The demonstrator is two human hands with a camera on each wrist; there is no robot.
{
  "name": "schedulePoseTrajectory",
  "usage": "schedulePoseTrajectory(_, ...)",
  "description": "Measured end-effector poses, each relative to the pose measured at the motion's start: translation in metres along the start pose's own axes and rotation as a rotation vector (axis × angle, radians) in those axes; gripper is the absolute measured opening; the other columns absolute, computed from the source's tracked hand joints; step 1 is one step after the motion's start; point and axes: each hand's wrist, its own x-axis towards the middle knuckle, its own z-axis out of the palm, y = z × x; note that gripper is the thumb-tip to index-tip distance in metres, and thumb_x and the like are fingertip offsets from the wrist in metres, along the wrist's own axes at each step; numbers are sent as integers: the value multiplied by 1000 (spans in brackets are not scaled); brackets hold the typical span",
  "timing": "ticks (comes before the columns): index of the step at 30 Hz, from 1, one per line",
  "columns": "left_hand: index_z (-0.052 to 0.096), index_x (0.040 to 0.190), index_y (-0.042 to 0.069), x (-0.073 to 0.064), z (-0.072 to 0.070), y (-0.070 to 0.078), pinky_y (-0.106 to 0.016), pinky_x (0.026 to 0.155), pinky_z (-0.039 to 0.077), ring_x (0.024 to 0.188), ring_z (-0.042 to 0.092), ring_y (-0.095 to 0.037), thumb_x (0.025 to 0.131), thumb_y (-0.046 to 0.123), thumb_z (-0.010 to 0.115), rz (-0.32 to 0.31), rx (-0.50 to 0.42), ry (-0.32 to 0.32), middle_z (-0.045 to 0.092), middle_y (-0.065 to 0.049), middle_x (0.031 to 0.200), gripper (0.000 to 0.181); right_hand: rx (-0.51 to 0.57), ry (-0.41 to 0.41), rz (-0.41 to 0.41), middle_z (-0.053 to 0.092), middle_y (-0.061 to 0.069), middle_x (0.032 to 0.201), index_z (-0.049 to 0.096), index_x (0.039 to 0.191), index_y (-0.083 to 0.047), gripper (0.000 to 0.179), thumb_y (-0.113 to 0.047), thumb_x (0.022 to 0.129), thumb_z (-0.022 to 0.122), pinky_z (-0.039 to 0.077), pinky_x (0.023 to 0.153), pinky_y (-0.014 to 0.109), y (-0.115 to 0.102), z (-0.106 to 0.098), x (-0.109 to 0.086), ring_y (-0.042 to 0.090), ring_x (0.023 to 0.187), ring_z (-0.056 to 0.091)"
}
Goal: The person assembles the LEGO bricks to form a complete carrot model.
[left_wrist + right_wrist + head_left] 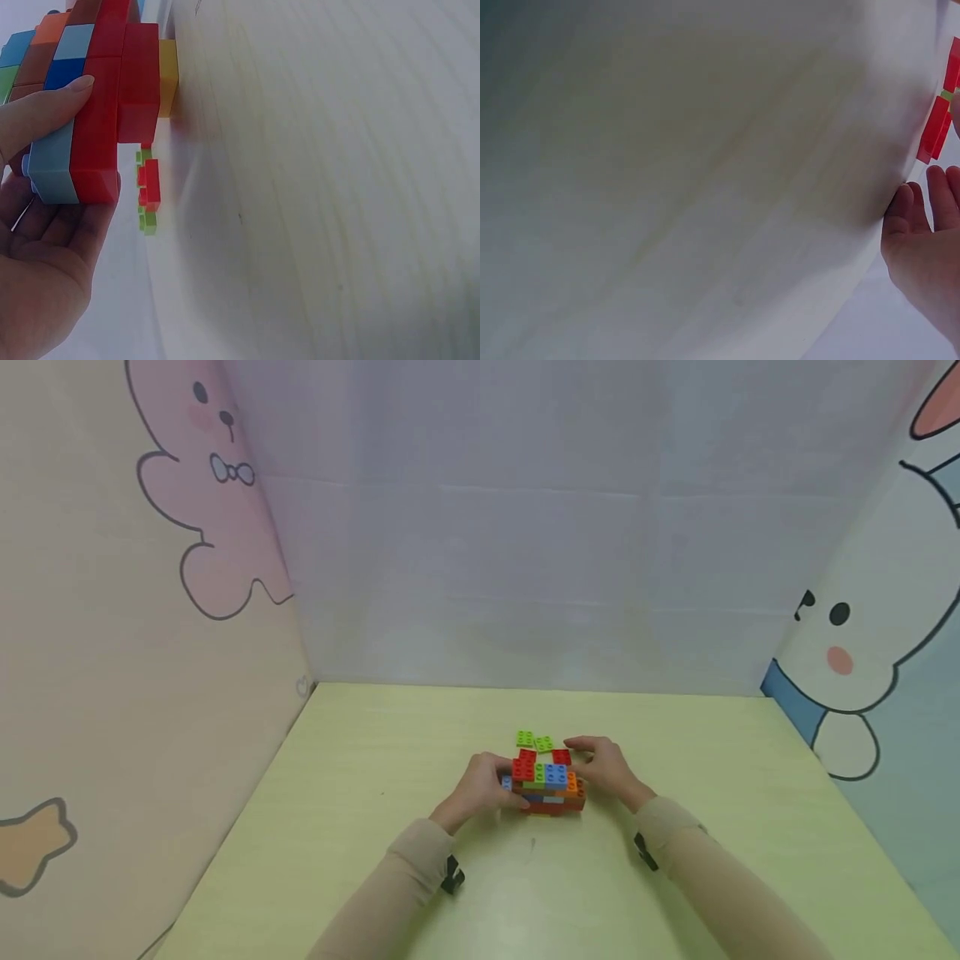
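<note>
In the head view a block of stacked toy bricks (551,797) in red, orange, blue, green and brown stands near the middle of the table. My left hand (480,787) grips its left end. The left wrist view shows the thumb pressing the side of the brick block (96,120), with the other fingers around its far side; a yellow brick (168,79) shows at its base. On the right, my right hand (606,768) reaches beside the block, fingers extended by a loose red brick (561,757). In the right wrist view its fingers look relaxed, with nothing between them.
Two loose green bricks (525,739) lie just behind the block, close to the red ones. A pale wooden table (360,760) stretches around both arms. Behind it hangs a plain white curtain (480,527), and cartoon-printed panels (840,643) flank the sides.
</note>
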Motion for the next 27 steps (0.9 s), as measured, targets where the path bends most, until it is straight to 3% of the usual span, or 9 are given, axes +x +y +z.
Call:
schedulePoseTrajectory(16,75,103,11,1,0,1,-31,83,47,88,61,-8,61,9,90,-2,19,-4,70,8,92,45,-111,-29,-3,59,13,126,65,123,-4,45,-11,80,77,39,95,49,3,7,12,32,116,50)
schedulePoseTrajectory(27,75,103,10,1,0,1,-32,83,48,88,62,-8,61,9,90,-6,0,-10,70,7,92,44,-157,-27,15,62,13,121,69,116,-5,33,-11,84,74,39,95,51,1,6,10,34,113,52)
